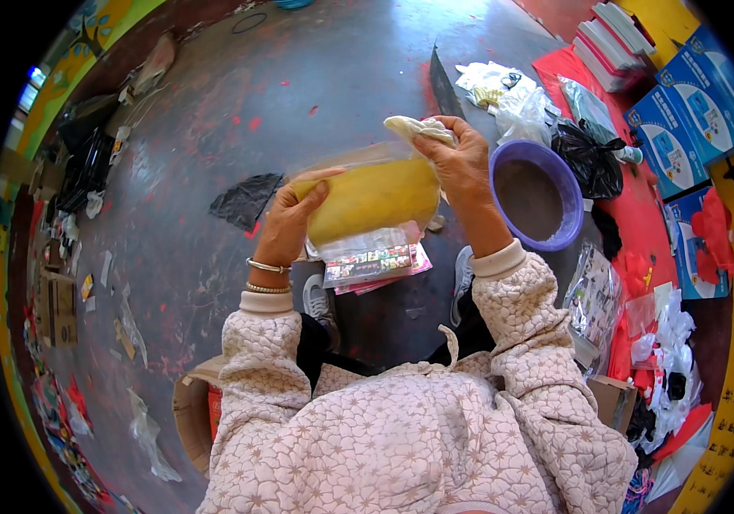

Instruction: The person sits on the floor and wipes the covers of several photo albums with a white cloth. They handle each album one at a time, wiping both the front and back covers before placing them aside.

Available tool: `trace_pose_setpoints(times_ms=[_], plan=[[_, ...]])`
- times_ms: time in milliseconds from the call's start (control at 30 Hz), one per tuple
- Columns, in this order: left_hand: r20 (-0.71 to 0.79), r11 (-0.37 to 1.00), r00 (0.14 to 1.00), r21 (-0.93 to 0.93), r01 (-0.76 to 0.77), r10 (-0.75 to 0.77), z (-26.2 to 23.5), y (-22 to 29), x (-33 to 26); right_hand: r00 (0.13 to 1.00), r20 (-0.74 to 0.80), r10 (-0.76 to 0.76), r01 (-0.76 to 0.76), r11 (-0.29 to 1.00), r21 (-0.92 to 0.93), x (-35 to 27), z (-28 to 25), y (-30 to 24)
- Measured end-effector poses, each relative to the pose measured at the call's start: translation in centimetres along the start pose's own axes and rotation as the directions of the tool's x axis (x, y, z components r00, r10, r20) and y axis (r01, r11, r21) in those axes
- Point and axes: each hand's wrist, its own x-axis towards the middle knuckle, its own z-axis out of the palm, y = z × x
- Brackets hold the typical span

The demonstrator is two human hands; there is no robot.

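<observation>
A yellow panel, flat and a little see-through like plastic (371, 201), is held up in front of me. My left hand (291, 221) grips its left end, thumb on the near face. At its upper right corner, my right hand (461, 163) pinches a crumpled off-white cloth (418, 129); whether these fingers also grip the panel I cannot tell. A clear edge shows behind the panel's top. Below it, a stack of printed sheets or booklets in clear and pink wrapping (371, 267) lies between my feet.
Right of my right hand stands a purple basin of murky water (574, 184). Beyond it are a black plastic bag (585, 158), white bags (524, 116) and blue boxes (668, 141). A black plastic scrap (245, 201) lies left on the floor. A cardboard box (195, 407) stands beside me.
</observation>
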Motion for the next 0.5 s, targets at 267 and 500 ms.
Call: trace_pose_setpoints(times_ms=[267, 500], plan=[[-0.136, 0.986, 0.99, -0.166, 0.021, -0.044, -1.2, -1.3, -0.1, 0.921, -0.389, -0.022, 0.124, 0.963, 0.238, 3.3, -4.6, -0.1], [0.04, 0.982, 0.998, 0.18, -0.052, 0.046, 0.4, -1.0, 0.1, 0.93, 0.136, -0.341, 0.343, 0.939, 0.005, -2.1, 2.7, -5.3]])
